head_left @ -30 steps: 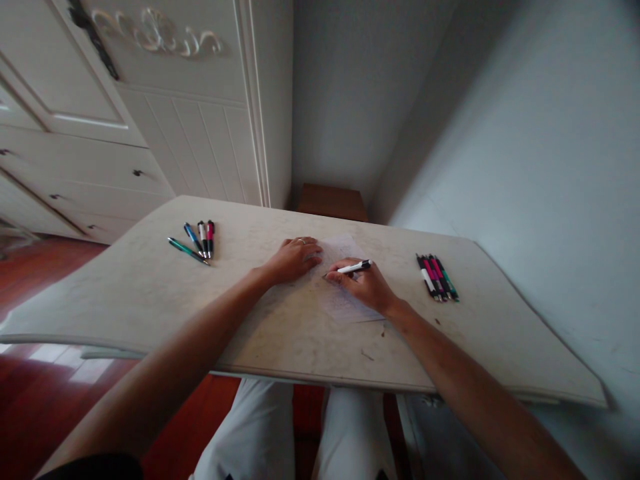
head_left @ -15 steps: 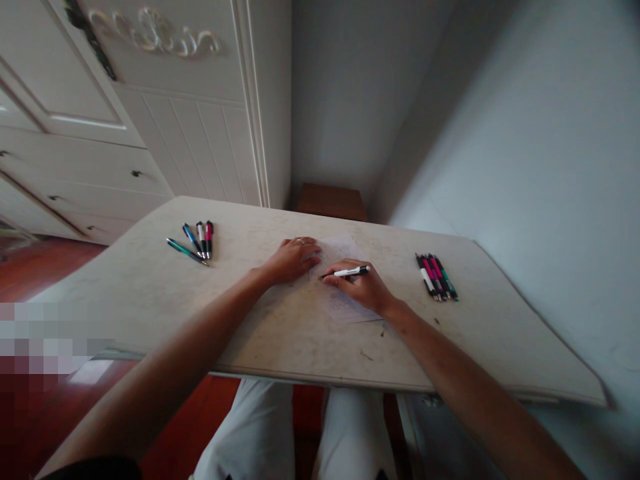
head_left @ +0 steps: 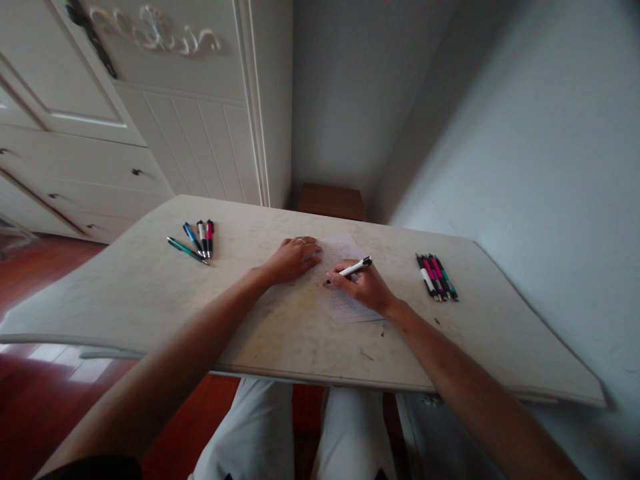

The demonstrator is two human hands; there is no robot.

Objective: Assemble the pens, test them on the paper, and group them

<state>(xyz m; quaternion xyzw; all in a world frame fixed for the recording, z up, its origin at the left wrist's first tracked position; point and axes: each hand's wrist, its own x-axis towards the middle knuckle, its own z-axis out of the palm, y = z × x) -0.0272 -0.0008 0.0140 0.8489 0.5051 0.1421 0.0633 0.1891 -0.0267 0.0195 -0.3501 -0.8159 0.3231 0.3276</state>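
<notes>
A sheet of paper (head_left: 345,310) with faint writing lies on the pale table, partly under both hands. My right hand (head_left: 367,287) is closed around a white pen (head_left: 353,268) with a black end, its tip down at the paper. On the sheet's left edge rests my left hand (head_left: 295,259), palm down with fingers stretched out, a ring on one finger. It holds nothing.
Several pens (head_left: 200,240) in blue, white, pink and green lie fanned at the table's left. Another row of pens (head_left: 436,277) lies at the right. Small dark scraps (head_left: 367,355) dot the near tabletop (head_left: 300,353). A wall (head_left: 550,200) borders the right; a white cabinet (head_left: 200,147) stands behind.
The pen in my right hand has tilted more steeply, its black end rising, and its tip has shifted slightly right and nearer to me. My left hand stays put.
</notes>
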